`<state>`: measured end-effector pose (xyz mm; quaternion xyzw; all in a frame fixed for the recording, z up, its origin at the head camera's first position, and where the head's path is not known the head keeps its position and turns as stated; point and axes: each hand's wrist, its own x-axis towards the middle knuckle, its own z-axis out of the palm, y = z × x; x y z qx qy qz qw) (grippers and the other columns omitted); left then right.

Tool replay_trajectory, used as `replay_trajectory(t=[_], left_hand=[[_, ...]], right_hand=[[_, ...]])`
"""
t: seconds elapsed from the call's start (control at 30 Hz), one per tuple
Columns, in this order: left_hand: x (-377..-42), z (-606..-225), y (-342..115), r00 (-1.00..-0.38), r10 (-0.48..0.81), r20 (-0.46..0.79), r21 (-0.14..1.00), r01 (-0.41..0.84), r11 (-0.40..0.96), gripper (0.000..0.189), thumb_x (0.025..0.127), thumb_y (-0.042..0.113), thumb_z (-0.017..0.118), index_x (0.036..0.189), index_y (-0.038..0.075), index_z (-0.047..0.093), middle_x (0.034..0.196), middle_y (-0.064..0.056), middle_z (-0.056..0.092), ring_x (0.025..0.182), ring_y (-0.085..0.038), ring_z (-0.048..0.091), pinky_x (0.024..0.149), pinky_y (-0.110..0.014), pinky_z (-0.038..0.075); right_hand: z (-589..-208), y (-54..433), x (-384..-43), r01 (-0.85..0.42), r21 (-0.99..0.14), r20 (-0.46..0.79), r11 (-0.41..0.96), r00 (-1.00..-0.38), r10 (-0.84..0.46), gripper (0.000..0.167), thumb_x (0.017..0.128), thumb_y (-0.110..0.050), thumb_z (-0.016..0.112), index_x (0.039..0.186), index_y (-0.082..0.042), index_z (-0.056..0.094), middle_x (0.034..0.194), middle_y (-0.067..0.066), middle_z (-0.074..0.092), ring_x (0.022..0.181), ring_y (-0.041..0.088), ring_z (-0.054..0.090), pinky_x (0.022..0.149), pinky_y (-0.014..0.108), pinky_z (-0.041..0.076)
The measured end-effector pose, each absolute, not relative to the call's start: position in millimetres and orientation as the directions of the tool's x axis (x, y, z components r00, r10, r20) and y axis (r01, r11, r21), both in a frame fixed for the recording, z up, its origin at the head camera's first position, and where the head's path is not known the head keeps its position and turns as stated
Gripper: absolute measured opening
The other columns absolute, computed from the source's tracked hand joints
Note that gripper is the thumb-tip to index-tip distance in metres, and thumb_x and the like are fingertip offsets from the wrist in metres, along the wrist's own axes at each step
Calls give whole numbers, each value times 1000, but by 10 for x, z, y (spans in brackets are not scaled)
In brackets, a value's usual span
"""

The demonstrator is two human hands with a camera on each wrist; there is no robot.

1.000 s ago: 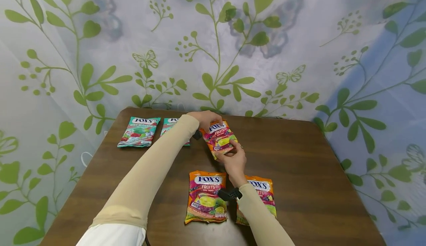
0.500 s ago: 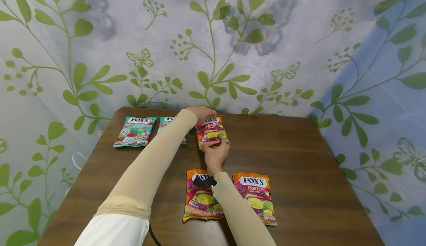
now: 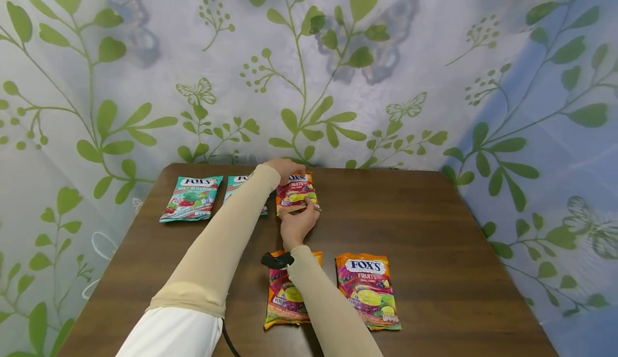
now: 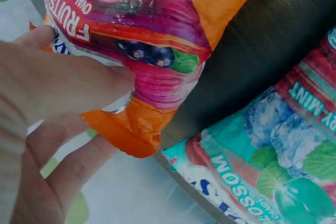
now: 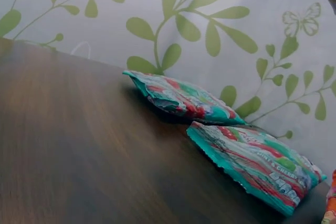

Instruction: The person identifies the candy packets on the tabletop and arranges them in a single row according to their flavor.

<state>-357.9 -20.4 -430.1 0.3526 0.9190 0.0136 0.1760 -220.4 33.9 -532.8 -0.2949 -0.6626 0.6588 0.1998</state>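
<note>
Both hands hold an orange and purple candy bag [image 3: 295,190] marked FRUITS over the far part of the table. My left hand [image 3: 287,168] pinches its top end. In the left wrist view the left thumb lies across the bag front [image 4: 157,53], with fingers behind the orange edge. My right hand [image 3: 298,225] grips the lower end, thumb on the printed face. Just left of it lies a teal mint candy bag [image 3: 234,185], partly covered by the left forearm. Only an orange edge of the held bag [image 5: 331,205] enters the right wrist view; the right hand is out of sight there.
Another teal mint bag [image 3: 193,199] lies at the far left. Nearer on the brown wooden table [image 3: 415,223] are two more fruit candy bags, the left one [image 3: 282,303] partly under the right forearm, the other [image 3: 368,292] beside it. A leaf-patterned curtain [image 3: 309,67] hangs behind.
Both hands have moved the fruit candy bag left and straightened it beside the teal bags. The right forearm has shifted left, uncovering the right front bag and crossing the left one.
</note>
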Motion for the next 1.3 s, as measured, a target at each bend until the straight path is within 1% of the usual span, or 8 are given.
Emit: replay_trajectory(t=[0.17,0.37,0.5,0.7,0.9,1.1,1.2,1.3], left_hand=[[-3719,-4471,-223,-695,626,-354,149,619,771,57,105,-11,58,150,25,59,149,-13,63,95,-26,57,73,-35,44],[-3841,-4571,-253,-699,617,-361,172,600,781,57,104,-9,60,148,26,61,151,-13,62,102,-26,61,79,-37,48],[-3869,-4606,-272,-703,618,-353,179,597,782,58,103,-10,60,148,26,62,151,-14,63,102,-27,62,76,-37,48],[-3867,-4676,-293,-693,637,-338,195,610,768,62,104,-14,56,153,24,61,156,-14,59,104,-25,62,70,-35,44],[-3853,-4743,-266,-694,645,-320,218,609,763,64,103,-15,57,156,21,59,156,-15,59,112,-28,65,70,-35,46],[-3817,-4776,-235,-718,624,-309,182,599,780,66,103,-13,61,159,22,57,158,-14,57,131,-32,62,89,-41,56],[-3796,-4768,-230,-718,628,-298,168,609,776,65,104,-12,61,160,20,56,161,-16,53,138,-35,59,101,-46,55],[-3799,-4773,-230,-720,626,-299,170,606,777,64,105,-11,61,161,20,55,168,-19,44,142,-38,56,101,-46,55]], right_hand=[[-5377,303,-2197,123,-992,-102,-14,-752,651,77,81,5,94,150,-3,60,138,24,48,135,43,49,116,50,45],[-5414,289,-2184,81,-996,-34,43,-764,644,75,81,6,94,148,0,61,131,23,49,127,43,52,113,50,47],[-5438,286,-2177,54,-997,-12,49,-781,625,74,84,5,93,150,1,59,132,23,48,125,42,53,111,50,48],[-5453,316,-2134,44,-996,6,72,-817,577,74,90,0,89,155,2,54,132,22,46,100,31,62,89,41,59],[-5422,387,-2053,23,-1000,-26,-12,-874,484,78,96,3,83,163,3,43,138,23,39,83,22,64,68,33,64],[-5355,480,-1968,53,-997,-27,51,-906,423,80,95,0,83,163,4,41,138,25,38,74,17,64,61,29,62],[-5314,533,-1923,78,-994,-43,78,-924,381,83,95,-6,85,163,6,39,137,27,37,75,19,65,61,29,62],[-5269,589,-1889,127,-989,-94,75,-936,339,86,96,-12,86,165,4,37,140,28,35,76,23,69,63,31,63]])
